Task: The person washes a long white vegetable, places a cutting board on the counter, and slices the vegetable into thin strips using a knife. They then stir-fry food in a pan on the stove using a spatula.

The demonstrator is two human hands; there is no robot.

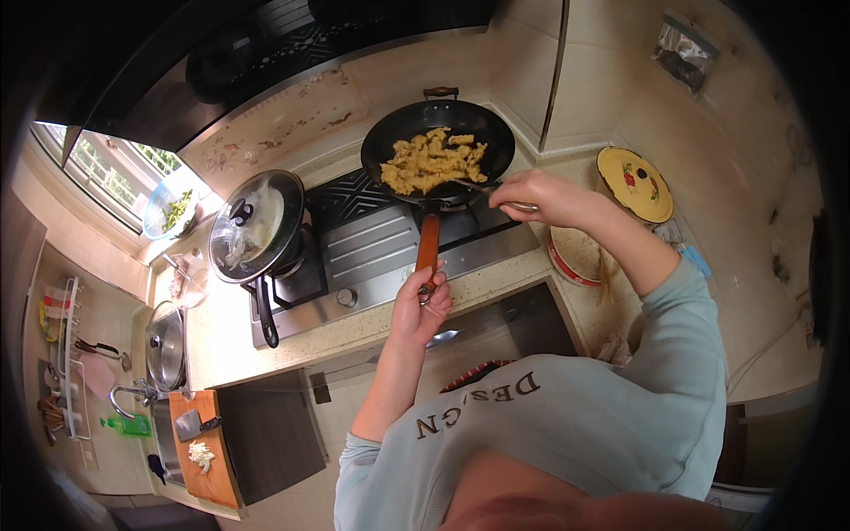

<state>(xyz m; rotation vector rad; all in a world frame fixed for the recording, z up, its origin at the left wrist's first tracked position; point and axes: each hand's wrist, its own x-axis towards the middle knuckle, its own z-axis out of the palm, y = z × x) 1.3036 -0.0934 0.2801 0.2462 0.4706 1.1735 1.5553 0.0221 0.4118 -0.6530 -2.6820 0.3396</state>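
Note:
My left hand (423,304) is closed around the end of the wooden handle (429,242) of a black wok (488,119). The wok sits over the right burner, with yellow scrambled egg (431,159) spread in pieces across its bottom. In my right hand (534,196) is a metal utensil (475,186), gripped by its handle at the wok's near right rim. Its tip reaches the edge of the egg; the exact shape of its head is hidden.
A lidded frying pan (255,226) stands on the left burner. Right of the stove are a yellow enamel lid (635,184) and a red-rimmed bowl (571,265) with chopsticks. At lower left, a cutting board (216,481) holds a cleaver (188,425) and chopped white pieces (200,456).

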